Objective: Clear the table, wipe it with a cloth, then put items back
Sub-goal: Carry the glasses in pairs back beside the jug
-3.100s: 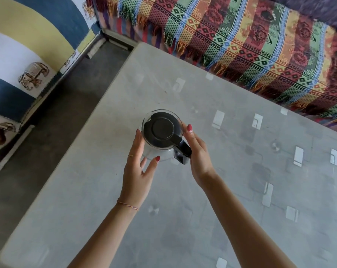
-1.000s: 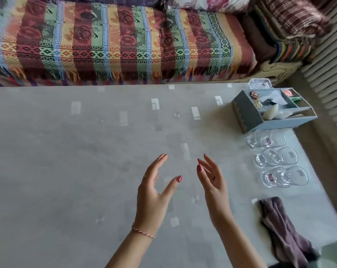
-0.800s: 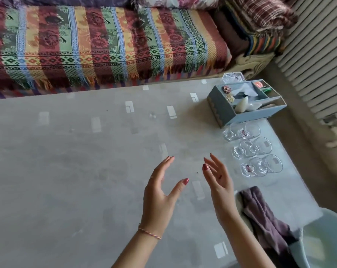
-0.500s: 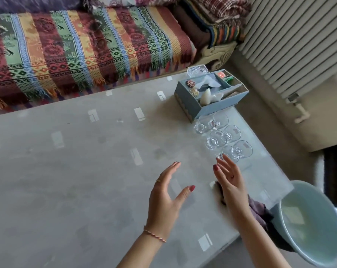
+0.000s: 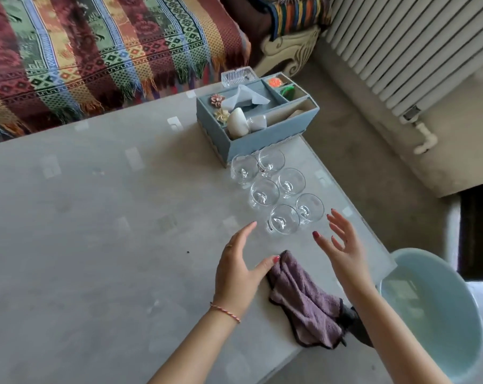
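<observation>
Grey stone-look table (image 5: 82,245) fills most of your view, and your two hands hover above its right end, both bare and holding nothing. Your left hand (image 5: 239,270) has the fingers straight and the thumb spread wide; the thumb tip sits just at the upper corner of the purple cloth (image 5: 304,303). I cannot tell whether it touches the fabric. Your right hand (image 5: 343,250) is raised with the fingers fanned apart, palm facing the left one, above the table edge. The cloth lies crumpled between your forearms at the near right edge of the table, one corner drooping over it. Just beyond your fingertips stand six clear glasses (image 5: 273,192) in two rows of three, close together. Behind them, at the far right corner, sits a blue organiser box (image 5: 262,139) with a tissue sticking up and small items in its compartments. Off the table at your right, a pale blue basin (image 5: 434,309) sits lower down.
</observation>
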